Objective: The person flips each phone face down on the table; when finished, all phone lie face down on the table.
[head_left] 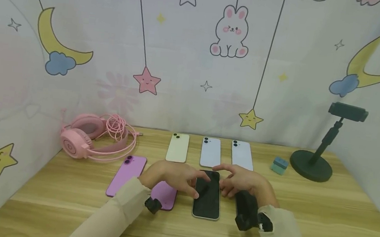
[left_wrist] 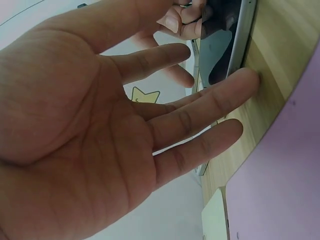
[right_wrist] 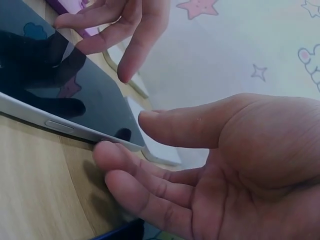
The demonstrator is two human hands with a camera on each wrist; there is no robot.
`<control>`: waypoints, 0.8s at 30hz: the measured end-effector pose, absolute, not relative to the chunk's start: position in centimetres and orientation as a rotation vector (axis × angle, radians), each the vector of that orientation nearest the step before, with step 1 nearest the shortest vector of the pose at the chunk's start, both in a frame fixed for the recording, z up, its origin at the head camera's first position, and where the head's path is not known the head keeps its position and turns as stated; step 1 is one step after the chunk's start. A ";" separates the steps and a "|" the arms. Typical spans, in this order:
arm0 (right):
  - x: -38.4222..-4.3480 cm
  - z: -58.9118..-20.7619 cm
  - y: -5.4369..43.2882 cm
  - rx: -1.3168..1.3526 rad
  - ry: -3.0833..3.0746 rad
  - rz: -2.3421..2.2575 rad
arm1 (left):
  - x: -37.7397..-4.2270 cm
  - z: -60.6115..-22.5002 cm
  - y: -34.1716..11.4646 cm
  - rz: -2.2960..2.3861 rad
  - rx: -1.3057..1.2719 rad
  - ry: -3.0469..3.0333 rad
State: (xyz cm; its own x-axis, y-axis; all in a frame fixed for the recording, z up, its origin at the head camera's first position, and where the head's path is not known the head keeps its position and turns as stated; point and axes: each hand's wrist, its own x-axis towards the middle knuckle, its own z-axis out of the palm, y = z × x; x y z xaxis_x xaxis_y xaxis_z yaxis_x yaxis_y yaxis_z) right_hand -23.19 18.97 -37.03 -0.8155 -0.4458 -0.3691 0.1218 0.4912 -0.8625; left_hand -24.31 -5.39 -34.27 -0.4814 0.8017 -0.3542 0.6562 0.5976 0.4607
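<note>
A smartphone (head_left: 207, 203) with a black screen lies face up between the two hands. The left hand (head_left: 183, 177) reaches over its left edge from above, fingers spread and holding nothing. On the other side, the right hand (head_left: 239, 179) is beside the phone's upper right edge. The right wrist view shows this hand's thumb (right_wrist: 185, 122) near the phone's corner and the fingertips (right_wrist: 112, 155) close to its side edge; whether they touch it I cannot tell. Under the left hand lies a purple phone (head_left: 164, 195), partly covered. Another purple phone (head_left: 128, 175) lies farther left.
Behind the hands lie a pale yellow phone (head_left: 177, 148) and two whitish phones, one in the middle (head_left: 211, 153) and one on the right (head_left: 243, 155). Pink headphones (head_left: 78, 137) sit back left. A black stand (head_left: 313, 166) and a small blue-green block (head_left: 279, 165) are back right.
</note>
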 end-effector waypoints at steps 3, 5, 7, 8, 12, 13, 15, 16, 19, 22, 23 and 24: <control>-23.2 -37.2 18.9 -0.264 2.175 -1.327 | -24.3 -34.3 -5.5 0.363 1.162 2.275; -23.2 -37.2 18.9 -0.259 2.175 -1.329 | -24.3 -34.3 -5.5 0.366 1.165 2.272; -23.2 -37.2 18.8 -0.252 2.180 -1.330 | -24.2 -34.3 -5.5 0.368 1.165 2.272; -23.3 -37.3 18.8 -0.253 2.182 -1.326 | -24.2 -34.3 -5.5 0.367 1.166 2.272; -23.4 -37.2 18.7 -0.246 2.193 -1.337 | -24.2 -34.2 -5.4 0.389 1.165 2.270; -23.4 -37.2 18.7 -0.247 2.194 -1.345 | -24.2 -34.2 -5.4 0.397 1.164 2.270; -23.5 -37.1 18.8 -0.255 2.195 -1.368 | -24.1 -34.2 -5.3 0.423 1.156 2.261; -23.5 -37.1 18.8 -0.265 2.194 -1.385 | -24.1 -34.2 -5.3 0.433 1.150 2.257; -23.6 -37.0 19.1 -0.316 2.185 -1.429 | -24.2 -34.3 -5.2 0.469 1.138 2.246; -23.7 -36.9 19.4 -0.378 2.162 -1.464 | -24.2 -34.4 -5.1 0.480 1.147 2.253; -23.7 -36.9 19.5 -0.394 2.152 -1.474 | -24.2 -34.5 -5.1 0.478 1.153 2.259; -23.7 -36.9 19.6 -0.408 2.145 -1.481 | -24.2 -34.5 -5.1 0.475 1.157 2.265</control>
